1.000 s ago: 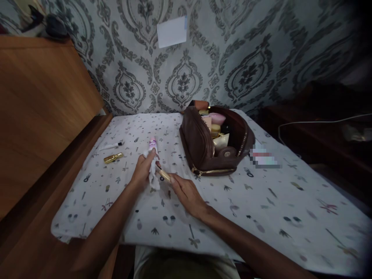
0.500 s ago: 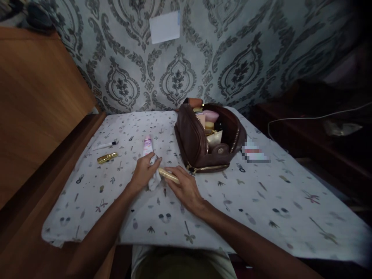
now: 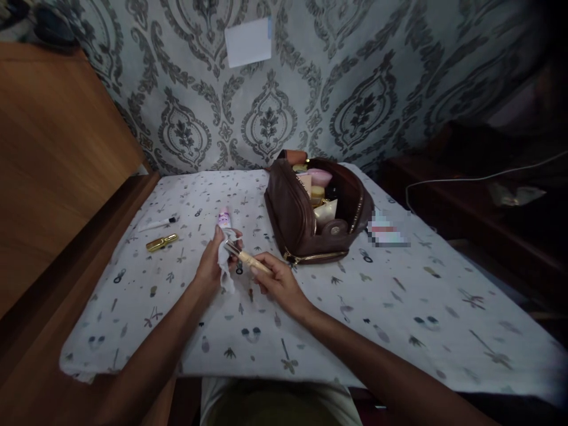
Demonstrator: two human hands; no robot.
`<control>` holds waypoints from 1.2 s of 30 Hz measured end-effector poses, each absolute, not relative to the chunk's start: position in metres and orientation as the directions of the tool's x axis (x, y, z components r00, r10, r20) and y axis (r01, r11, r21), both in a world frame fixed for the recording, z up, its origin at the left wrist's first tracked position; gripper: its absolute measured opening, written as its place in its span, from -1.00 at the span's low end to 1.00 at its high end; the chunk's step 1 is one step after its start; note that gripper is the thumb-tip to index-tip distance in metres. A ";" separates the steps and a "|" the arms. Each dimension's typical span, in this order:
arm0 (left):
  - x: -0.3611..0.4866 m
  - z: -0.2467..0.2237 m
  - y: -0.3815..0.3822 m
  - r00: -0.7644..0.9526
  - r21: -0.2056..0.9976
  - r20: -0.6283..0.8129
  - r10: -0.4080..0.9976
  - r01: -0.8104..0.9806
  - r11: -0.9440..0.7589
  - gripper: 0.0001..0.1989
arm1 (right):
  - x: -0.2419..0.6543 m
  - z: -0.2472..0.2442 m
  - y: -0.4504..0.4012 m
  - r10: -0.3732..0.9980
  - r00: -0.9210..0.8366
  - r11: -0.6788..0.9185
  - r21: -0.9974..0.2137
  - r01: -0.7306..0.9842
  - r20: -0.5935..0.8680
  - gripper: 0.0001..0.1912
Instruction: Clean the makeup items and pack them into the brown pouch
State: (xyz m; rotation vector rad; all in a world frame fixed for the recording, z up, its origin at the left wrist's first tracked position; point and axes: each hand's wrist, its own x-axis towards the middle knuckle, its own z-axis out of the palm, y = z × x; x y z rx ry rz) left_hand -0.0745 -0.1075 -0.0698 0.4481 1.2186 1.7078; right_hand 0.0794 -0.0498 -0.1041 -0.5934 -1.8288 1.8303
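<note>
My left hand (image 3: 212,255) holds a crumpled white wipe (image 3: 225,269), its fingers curled round it. Between the fingers of my right hand (image 3: 281,284) is the pale handle of a brush (image 3: 251,259). The brush's metal part points up and left and rests against the wipe. A pink and white tube (image 3: 224,217) lies just beyond my left hand. To the right stands a dark brown bag (image 3: 290,207), unzipped, with cosmetics inside.
A gold tube (image 3: 162,242) and a thin white brush (image 3: 157,224) lie at the left on the patterned cloth (image 3: 310,331). Right of the bag is a blurred packet (image 3: 388,229). A wooden panel (image 3: 57,136) rises at the left; a patterned wall stands behind.
My left hand has turned and opened out the wipe, so the brush's metal part now shows. My right hand has shifted slightly, still holding the brush.
</note>
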 end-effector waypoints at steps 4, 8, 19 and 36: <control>-0.064 -0.079 -0.111 -0.445 0.864 -0.165 0.880 -0.496 -0.089 -0.29 | 0.077 -0.105 -0.051 0.595 -0.804 -0.055 -0.997 -0.050 0.007 -0.59; -0.052 -0.086 -0.112 -0.394 0.901 -0.258 0.882 -0.428 0.072 -0.28 | 0.075 -0.107 -0.052 0.620 -0.785 -0.091 -0.992 -0.083 0.009 -0.61; -0.059 -0.075 -0.119 -0.506 0.930 -0.313 0.804 -0.334 0.153 -0.52 | 0.084 -0.099 -0.047 0.687 -0.719 0.129 -0.991 -0.023 0.107 -0.65; -0.088 -0.103 -0.129 -0.086 0.922 -0.281 0.956 0.252 0.294 -0.56 | 0.088 -0.092 -0.042 0.673 -0.711 0.038 -0.970 -0.240 0.203 -0.56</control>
